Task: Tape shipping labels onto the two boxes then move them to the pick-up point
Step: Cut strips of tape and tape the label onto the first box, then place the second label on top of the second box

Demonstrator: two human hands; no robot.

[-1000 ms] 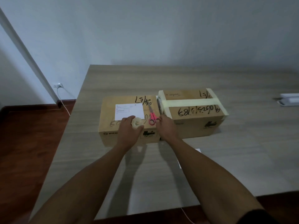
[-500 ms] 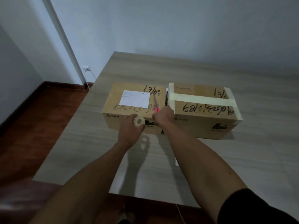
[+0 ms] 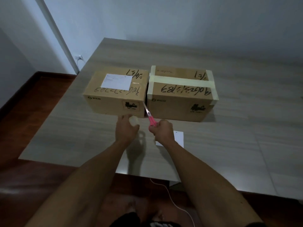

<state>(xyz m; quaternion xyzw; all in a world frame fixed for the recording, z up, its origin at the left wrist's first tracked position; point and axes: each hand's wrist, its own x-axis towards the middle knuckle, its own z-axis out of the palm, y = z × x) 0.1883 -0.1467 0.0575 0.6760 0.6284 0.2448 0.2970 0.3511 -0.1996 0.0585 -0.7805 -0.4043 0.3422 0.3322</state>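
Left hand (image 3: 126, 130) grips a small roll of clear tape (image 3: 134, 120) just near of the left box (image 3: 114, 92), a brown carton on the table (image 3: 246, 141) with black scrawl and a white shipping label (image 3: 116, 81) lying on its top. Right hand (image 3: 162, 131) clasps pink-handled scissors (image 3: 150, 117), blades pointing into the gap between the cartons. Under that wrist lies a second white label (image 3: 178, 136). Touching or nearly touching on the right sits the other box (image 3: 180, 95), banded with pale tape strips.

2 boxes (image 3: 114, 97) (image 3: 180, 99); 2 labels (image 3: 116, 81) (image 3: 178, 136); 1 scissors (image 3: 151, 119); 1 tape roll (image 3: 134, 120)
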